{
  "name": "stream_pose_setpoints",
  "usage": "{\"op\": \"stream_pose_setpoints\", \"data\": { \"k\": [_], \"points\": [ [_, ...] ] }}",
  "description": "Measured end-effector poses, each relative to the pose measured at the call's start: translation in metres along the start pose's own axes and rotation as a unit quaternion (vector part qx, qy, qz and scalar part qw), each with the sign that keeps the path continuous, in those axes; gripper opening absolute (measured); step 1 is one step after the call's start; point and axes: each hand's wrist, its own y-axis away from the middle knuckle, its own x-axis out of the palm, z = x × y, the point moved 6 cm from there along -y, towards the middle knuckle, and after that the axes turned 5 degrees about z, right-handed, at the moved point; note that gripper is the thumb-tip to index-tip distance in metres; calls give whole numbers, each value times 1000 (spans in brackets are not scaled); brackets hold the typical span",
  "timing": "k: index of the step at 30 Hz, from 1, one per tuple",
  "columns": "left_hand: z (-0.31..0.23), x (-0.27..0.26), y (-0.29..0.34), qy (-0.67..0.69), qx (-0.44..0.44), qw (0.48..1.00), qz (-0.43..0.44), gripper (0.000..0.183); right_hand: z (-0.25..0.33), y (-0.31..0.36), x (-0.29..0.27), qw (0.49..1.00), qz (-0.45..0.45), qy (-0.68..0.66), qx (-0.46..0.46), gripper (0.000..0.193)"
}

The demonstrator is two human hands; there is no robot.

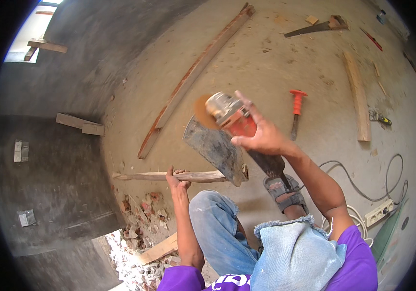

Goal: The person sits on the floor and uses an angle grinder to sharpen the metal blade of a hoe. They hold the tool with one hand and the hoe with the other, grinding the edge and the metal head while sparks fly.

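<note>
My right hand (265,135) is wrapped round a red and black angle grinder (241,122). Its disc (204,111) is a brownish blur and lies over the top edge of a hoe's grey metal blade (212,145); whether they touch I cannot tell. Lower left, my left hand (179,180) grips the hoe's wooden handle (137,176), which runs level to the left. The blade slants up and left from the handle's right end. My sandalled foot (283,191) is under the grinder's rear end, and its cable runs off to the right.
A long timber beam (193,80) lies beyond the hoe. Further right are a red-handled chisel (297,109), a handsaw (319,26) and a wooden plank (358,97). A power strip (379,212) with a grey cable (348,169) sits at right. Broken rubble (145,213) lies lower left by the wall.
</note>
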Motion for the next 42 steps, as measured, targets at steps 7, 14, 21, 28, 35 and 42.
{"op": "stream_pose_setpoints", "data": {
  "k": [7,14,21,28,35,42],
  "points": [
    [-2,2,4,-6,2,1000,27,41,-66,-15,-4,992,10,-71,108,120],
    [2,9,10,-19,-7,999,33,42,-82,-23,4,989,27,-79,119,121],
    [4,14,15,-16,-10,999,31,40,-81,-24,7,991,29,-87,97,121],
    [3,10,6,1,-13,1000,27,39,-66,-25,6,993,37,-83,75,120],
    [5,6,3,-11,-18,1000,19,40,-49,-22,8,991,50,-105,72,118],
    [4,1,-4,-18,-14,1000,17,42,-34,-23,10,994,57,-73,62,117]
  ]
}}
